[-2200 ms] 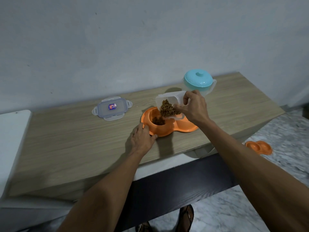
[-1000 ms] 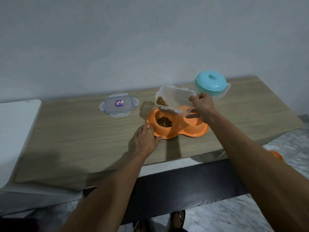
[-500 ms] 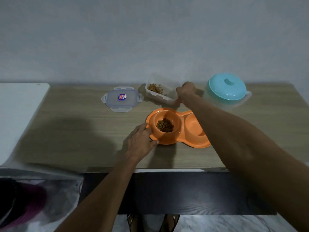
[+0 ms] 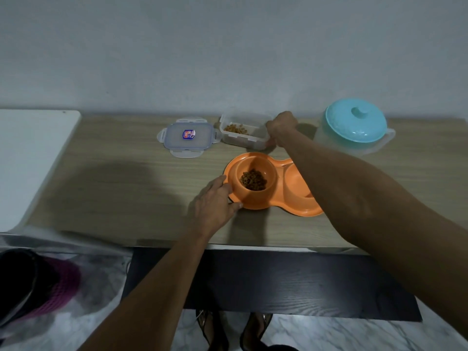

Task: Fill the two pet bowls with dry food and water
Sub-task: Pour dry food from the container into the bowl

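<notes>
Food container (image 4: 242, 134) now set on table (image 4: 126, 178).

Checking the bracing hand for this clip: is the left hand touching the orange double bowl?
Touching. In the head view the left hand rests its thumb and fingertips against the left rim of the orange double bowl, with no gap visible.

On the table (image 4: 126, 193), the food container (image 4: 243, 134) sits behind the double bowl (image 4: 268, 183), its lid (image 4: 187, 138) left, the jug (image 4: 354, 127) right.

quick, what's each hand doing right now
left hand: open, fingers resting against the rim of the orange double bowl.
right hand: closed on the end of the clear food container.
</notes>
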`<act>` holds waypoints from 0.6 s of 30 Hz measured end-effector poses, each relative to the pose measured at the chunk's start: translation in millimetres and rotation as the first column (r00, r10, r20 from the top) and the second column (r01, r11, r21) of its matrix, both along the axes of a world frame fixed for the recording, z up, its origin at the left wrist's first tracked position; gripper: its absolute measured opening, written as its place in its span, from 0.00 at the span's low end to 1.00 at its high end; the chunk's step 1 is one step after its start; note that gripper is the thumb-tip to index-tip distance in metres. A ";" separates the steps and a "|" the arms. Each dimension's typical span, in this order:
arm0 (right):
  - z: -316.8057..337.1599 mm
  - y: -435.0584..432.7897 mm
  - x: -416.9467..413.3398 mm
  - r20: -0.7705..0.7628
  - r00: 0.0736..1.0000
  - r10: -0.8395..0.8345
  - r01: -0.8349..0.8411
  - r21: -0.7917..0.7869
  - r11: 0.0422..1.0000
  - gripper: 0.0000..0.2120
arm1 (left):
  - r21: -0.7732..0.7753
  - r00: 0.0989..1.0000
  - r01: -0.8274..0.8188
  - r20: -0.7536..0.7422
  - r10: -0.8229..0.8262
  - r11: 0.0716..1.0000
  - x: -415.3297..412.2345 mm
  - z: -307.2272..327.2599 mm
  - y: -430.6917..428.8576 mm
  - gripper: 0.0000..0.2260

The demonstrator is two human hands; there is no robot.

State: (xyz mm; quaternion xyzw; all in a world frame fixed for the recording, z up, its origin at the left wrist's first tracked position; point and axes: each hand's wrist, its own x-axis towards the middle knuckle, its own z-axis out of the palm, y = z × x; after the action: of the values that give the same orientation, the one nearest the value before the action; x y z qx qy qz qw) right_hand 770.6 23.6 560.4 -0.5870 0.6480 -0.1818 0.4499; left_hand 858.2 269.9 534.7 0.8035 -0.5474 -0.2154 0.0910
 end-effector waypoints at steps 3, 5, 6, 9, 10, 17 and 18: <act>2.3 6.5 -0.7 -0.166 0.986 -0.026 0.013 -0.078 0.997 0.12 | 0.005 1.000 0.014 0.013 -0.014 1.000 1.0 -1.2 0.0 0.20; 7.0 12.2 -2.7 -0.177 0.982 -0.061 0.039 -0.126 0.991 0.15 | 0.012 0.999 0.028 0.020 -0.028 1.000 2.0 -3.6 0.0 0.21; 10.3 15.9 -4.7 -0.174 0.982 -0.071 0.046 -0.143 0.989 0.16 | 0.014 0.999 0.036 0.024 -0.036 0.999 2.3 -4.7 0.4 0.21; 26.5 28.1 -16.3 -0.143 0.987 -0.071 0.045 -0.177 0.983 0.18 | 0.012 0.998 0.053 0.022 -0.053 0.999 0.8 -3.2 2.6 0.22; 34.4 31.9 -21.7 -0.134 0.988 -0.071 0.043 -0.203 0.978 0.18 | 0.013 0.998 0.057 0.019 -0.058 0.998 -0.4 -1.6 3.8 0.22; 96.8 32.6 -81.6 -0.017 0.979 -0.202 0.176 -0.424 0.888 0.17 | -0.183 0.999 0.034 0.016 -0.031 0.982 -15.3 13.4 13.9 0.29; 101.2 29.7 -92.8 0.000 0.973 -0.231 0.207 -0.446 0.871 0.18 | -0.207 0.998 0.049 0.050 -0.040 0.977 -19.3 15.7 12.8 0.32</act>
State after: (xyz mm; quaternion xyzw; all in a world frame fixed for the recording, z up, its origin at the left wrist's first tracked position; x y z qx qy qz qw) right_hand 677.8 53.3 661.6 -0.6014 0.6636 -0.3584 0.2637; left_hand 838.9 282.7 550.4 0.7817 -0.5868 -0.1407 0.1572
